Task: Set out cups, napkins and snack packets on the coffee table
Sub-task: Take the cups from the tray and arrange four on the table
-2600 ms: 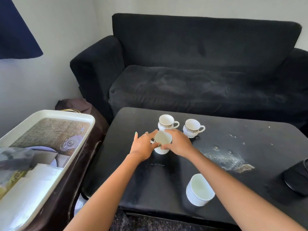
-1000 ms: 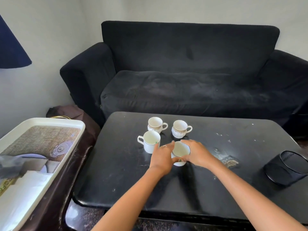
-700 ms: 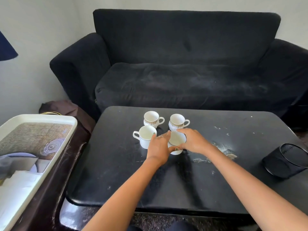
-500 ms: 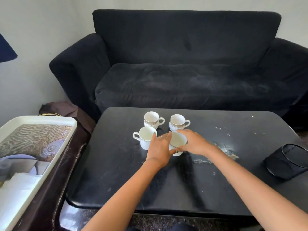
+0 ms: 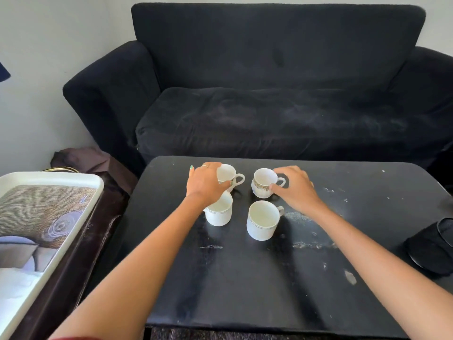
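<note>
Several white cups stand in a square on the black coffee table (image 5: 245, 278). My left hand (image 5: 206, 184) grips the far left patterned cup (image 5: 226, 174) from its left side. My right hand (image 5: 293, 186) pinches the handle side of the far right patterned cup (image 5: 262, 182). Two plain white cups stand nearer me: the near left cup (image 5: 219, 212), partly under my left wrist, and the near right cup (image 5: 262, 223), which stands free. No snack packets are in view.
A white tray (image 5: 73, 179) with a woven mat and white napkins (image 5: 14, 285) sits on a dark side table at the left. A black mesh holder (image 5: 434, 251) lies at the table's right edge. A black sofa (image 5: 269, 94) stands behind the table.
Both hands let go of the near right plain cup, which now stands beside the other plain one. They moved forward onto the two patterned cups at the back.
</note>
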The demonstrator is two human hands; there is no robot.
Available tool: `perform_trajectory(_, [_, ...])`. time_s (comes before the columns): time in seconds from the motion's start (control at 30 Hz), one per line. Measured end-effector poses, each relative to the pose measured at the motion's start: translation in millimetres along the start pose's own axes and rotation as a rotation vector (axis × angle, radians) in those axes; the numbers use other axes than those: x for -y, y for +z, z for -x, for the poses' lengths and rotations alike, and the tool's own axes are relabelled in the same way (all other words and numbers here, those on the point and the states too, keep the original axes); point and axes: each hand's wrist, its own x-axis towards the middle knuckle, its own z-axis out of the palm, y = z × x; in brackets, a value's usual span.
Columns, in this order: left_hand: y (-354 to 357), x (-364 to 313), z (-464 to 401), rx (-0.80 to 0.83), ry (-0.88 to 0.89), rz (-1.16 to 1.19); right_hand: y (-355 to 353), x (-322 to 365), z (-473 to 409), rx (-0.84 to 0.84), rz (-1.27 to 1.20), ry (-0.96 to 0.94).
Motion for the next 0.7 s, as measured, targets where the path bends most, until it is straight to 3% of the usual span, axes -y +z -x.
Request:
perform_trajectory(0.13, [5,-2,-15,0.146,-0.073,0.008,10,-1,-16,0.088,0.021,0.065])
perform_trajectory(0.53, [8,10,-30,0.153,-0.083,0.141,26,3,-25,0.04,-0.068,0.025])
perform_trajectory(0.7, [7,12,-17,0.045,-0.015,0.07,22,4,-16,0.009,-0.061,0.089])
